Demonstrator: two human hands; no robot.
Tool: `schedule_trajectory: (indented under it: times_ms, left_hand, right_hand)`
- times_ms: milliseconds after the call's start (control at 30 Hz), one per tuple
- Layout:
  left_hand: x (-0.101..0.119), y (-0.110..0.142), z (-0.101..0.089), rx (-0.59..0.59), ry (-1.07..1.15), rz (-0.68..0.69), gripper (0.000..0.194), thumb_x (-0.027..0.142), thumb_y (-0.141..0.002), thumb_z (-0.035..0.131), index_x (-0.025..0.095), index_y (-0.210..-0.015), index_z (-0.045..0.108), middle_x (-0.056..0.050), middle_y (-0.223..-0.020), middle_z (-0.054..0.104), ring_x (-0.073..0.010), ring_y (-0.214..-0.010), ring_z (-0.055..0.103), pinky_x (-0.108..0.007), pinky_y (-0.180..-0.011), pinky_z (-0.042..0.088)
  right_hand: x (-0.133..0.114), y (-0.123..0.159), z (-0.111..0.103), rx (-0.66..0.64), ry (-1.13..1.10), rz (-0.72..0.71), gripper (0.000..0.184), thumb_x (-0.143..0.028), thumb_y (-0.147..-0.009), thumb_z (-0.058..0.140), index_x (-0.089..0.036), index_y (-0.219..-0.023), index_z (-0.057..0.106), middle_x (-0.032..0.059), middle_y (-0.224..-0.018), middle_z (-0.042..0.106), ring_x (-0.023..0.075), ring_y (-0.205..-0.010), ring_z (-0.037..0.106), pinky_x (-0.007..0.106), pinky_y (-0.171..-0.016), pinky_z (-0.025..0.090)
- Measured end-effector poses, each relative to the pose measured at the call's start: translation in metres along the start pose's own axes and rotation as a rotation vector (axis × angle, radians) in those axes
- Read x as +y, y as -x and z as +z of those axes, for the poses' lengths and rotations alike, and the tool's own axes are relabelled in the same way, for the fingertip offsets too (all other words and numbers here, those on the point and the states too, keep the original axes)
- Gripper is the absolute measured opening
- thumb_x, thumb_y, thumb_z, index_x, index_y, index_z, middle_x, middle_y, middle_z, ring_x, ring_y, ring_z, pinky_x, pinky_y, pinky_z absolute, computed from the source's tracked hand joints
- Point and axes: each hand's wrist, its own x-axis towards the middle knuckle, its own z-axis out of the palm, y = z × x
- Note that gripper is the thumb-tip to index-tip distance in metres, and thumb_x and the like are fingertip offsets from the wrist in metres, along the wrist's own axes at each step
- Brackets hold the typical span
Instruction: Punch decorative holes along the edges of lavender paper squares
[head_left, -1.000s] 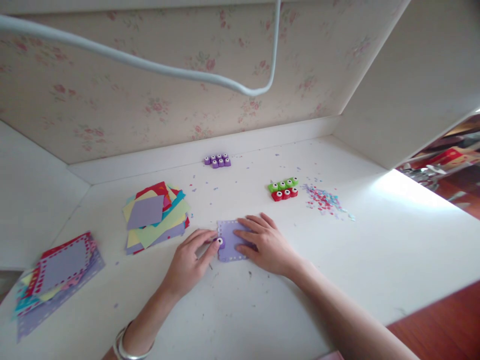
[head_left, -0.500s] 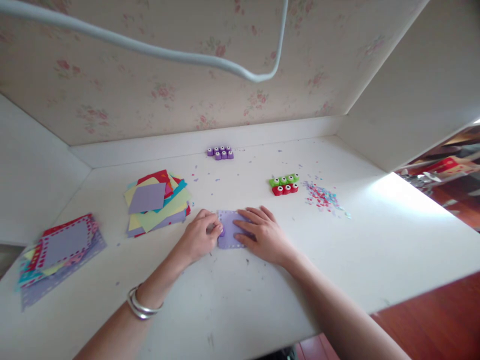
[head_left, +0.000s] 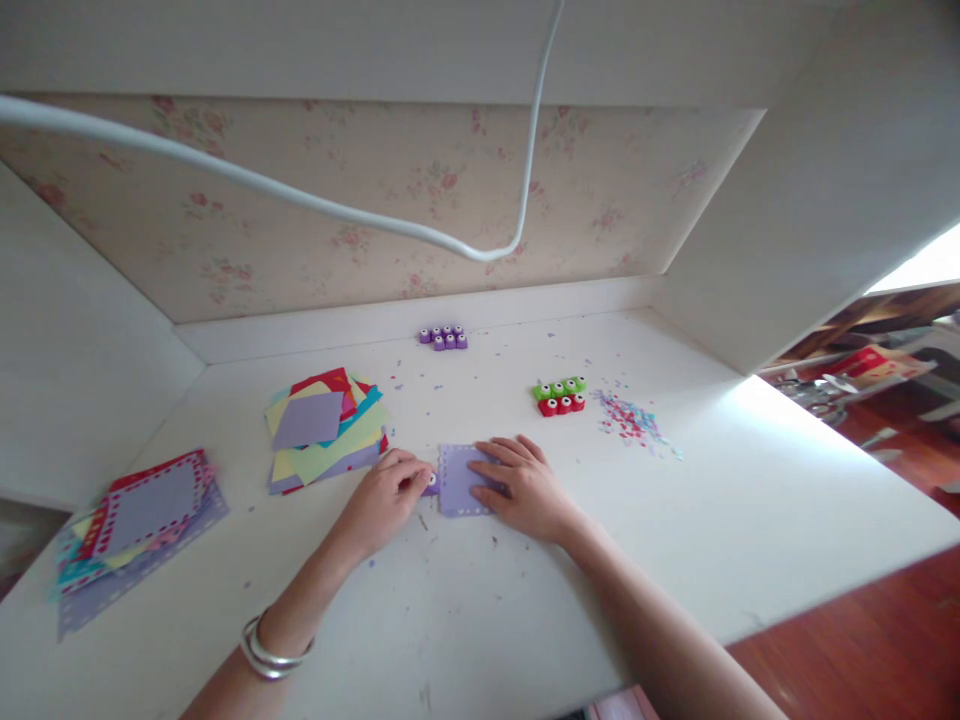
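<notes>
Punched purple card [head_left: 455,482] flat on the white desk [head_left: 637,530], one small punch [head_left: 431,486] at its left edge

The single purple card lies between the hands, its left edge running from near to far; the right hand hides its other end, so its long axis cannot be told; it looks smooth and pale, with small holes along the visible borders. The one small punch sits just beside that edge, purple with a white, dark-marked top facing up; fingers hide its long axis.

The left hand [head_left: 390,500] has thumb and fingers pinched on the small punch; two silver bangles [head_left: 270,655] circle its wrist; the right hand [head_left: 529,488] presses the card, fingers spread.

Two paper piles lie to the left: a mixed plain stack [head_left: 322,430] and, farther out, a hole-edged stack [head_left: 150,510]; seven purple punches [head_left: 444,338] stand near the wall [head_left: 330,210]; four green punches [head_left: 559,388] stand behind three red punches [head_left: 562,405]; one scatter of confetti [head_left: 634,420], too fine to count, lies right of these.
</notes>
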Motion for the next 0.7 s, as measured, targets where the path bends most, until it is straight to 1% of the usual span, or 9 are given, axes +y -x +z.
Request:
schedule_trajectory:
  times_ms: [67,133,233,300,400,467,567,633,700]
  left_hand:
    - [-0.005,0.001,-0.006,0.009,-0.029,-0.017,0.032,0.039,-0.095,0.044,0.022,-0.093,0.071,-0.005,-0.100,0.064,-0.0186,-0.094,0.061,-0.034,-0.090,0.048]
    - [-0.011,0.003,-0.010,0.043,-0.062,-0.029,0.034,0.040,-0.096,0.043,0.022,-0.093,0.071,-0.004,-0.101,0.065,-0.0188,-0.096,0.062,-0.034,-0.091,0.048]
    - [-0.016,0.006,-0.014,0.094,-0.109,-0.034,0.031,0.041,-0.095,0.045,0.023,-0.101,0.069,-0.004,-0.108,0.065,-0.0190,-0.101,0.062,-0.033,-0.093,0.048]
    - [-0.017,0.007,-0.014,0.089,-0.149,-0.019,0.027,0.041,-0.092,0.051,0.024,-0.106,0.067,-0.004,-0.111,0.065,-0.0191,-0.100,0.063,-0.031,-0.091,0.050]
    - [-0.015,-0.002,-0.016,0.068,-0.202,0.027,0.021,0.036,-0.089,0.056,0.024,-0.101,0.068,-0.004,-0.106,0.066,-0.0190,-0.093,0.065,-0.030,-0.086,0.051]
    - [-0.009,-0.016,-0.017,0.064,-0.199,0.058,0.019,0.034,-0.090,0.056,0.024,-0.099,0.068,-0.003,-0.105,0.067,-0.0185,-0.091,0.065,-0.029,-0.084,0.052]
    - [0.008,-0.051,-0.015,0.050,-0.116,0.125,0.025,0.035,-0.089,0.057,0.023,-0.108,0.068,-0.003,-0.112,0.068,-0.0174,-0.093,0.066,-0.027,-0.083,0.053]
    - [0.023,-0.079,-0.008,0.007,-0.050,0.182,0.028,0.035,-0.088,0.058,0.023,-0.111,0.069,-0.002,-0.115,0.069,-0.0172,-0.096,0.067,-0.025,-0.084,0.053]
    - [0.037,-0.108,0.003,-0.038,-0.023,0.212,0.029,0.035,-0.086,0.061,0.024,-0.111,0.070,-0.001,-0.115,0.071,-0.0177,-0.096,0.068,-0.026,-0.086,0.053]
  right_hand:
    - [0.000,0.000,-0.001,-0.009,0.000,0.002,0.033,-0.046,-0.090,0.057,-0.035,-0.121,0.064,-0.0006,-0.139,0.055,0.0229,-0.129,0.047,0.051,-0.113,0.024]
    - [0.000,-0.001,-0.001,-0.019,-0.002,0.009,0.033,-0.046,-0.090,0.056,-0.036,-0.121,0.064,-0.0011,-0.139,0.055,0.0229,-0.129,0.046,0.051,-0.113,0.023]
    - [0.000,-0.002,-0.001,-0.026,-0.006,0.015,0.033,-0.046,-0.091,0.056,-0.035,-0.120,0.064,-0.0013,-0.139,0.054,0.0231,-0.130,0.046,0.050,-0.113,0.022]
    - [0.000,-0.002,-0.001,-0.025,-0.008,0.014,0.033,-0.046,-0.091,0.056,-0.036,-0.121,0.064,-0.0015,-0.139,0.054,0.0232,-0.129,0.046,0.049,-0.113,0.022]
    - [0.000,-0.002,-0.002,-0.017,-0.009,0.010,0.033,-0.046,-0.091,0.055,-0.036,-0.121,0.063,-0.0018,-0.139,0.055,0.0229,-0.129,0.046,0.048,-0.114,0.021]
    - [-0.001,-0.002,-0.003,-0.009,-0.007,0.007,0.033,-0.046,-0.091,0.056,-0.036,-0.121,0.064,-0.0014,-0.138,0.055,0.0229,-0.128,0.046,0.047,-0.113,0.021]
    - [-0.001,-0.002,-0.004,-0.002,-0.009,0.000,0.033,-0.045,-0.090,0.057,-0.035,-0.121,0.064,-0.0001,-0.137,0.056,0.0229,-0.127,0.047,0.046,-0.113,0.021]
    - [-0.001,-0.002,-0.004,0.001,-0.017,0.002,0.033,-0.044,-0.090,0.057,-0.034,-0.121,0.064,0.0002,-0.137,0.056,0.0227,-0.126,0.047,0.046,-0.113,0.020]
    - [-0.001,-0.003,-0.005,0.002,-0.028,0.008,0.032,-0.045,-0.091,0.056,-0.034,-0.120,0.064,-0.0003,-0.136,0.057,0.0228,-0.126,0.047,0.045,-0.113,0.019]
